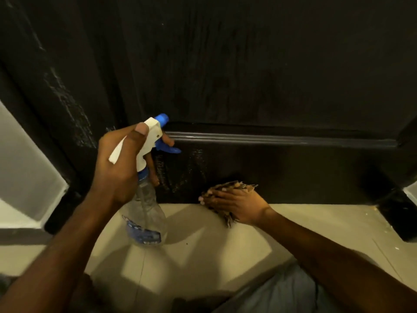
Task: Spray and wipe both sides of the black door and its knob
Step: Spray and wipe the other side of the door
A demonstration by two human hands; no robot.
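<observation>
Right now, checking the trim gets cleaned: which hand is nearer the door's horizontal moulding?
Left. The left hand, gripping the spray bottle, is at the left end of the moulding; the right hand presses a cloth lower, near the bottom of the black door.

I count one spray bottle (144, 213); one cloth (243, 187); one black door (270, 75); two hands, my left hand (117, 170) and right hand (237, 204).

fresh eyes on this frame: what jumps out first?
The spray bottle, white head and blue nozzle, gripped in the left hand at centre-left and aimed low at the black door. Just right of it, the right hand presses a brownish cloth flat against the door's bottom edge.
</observation>
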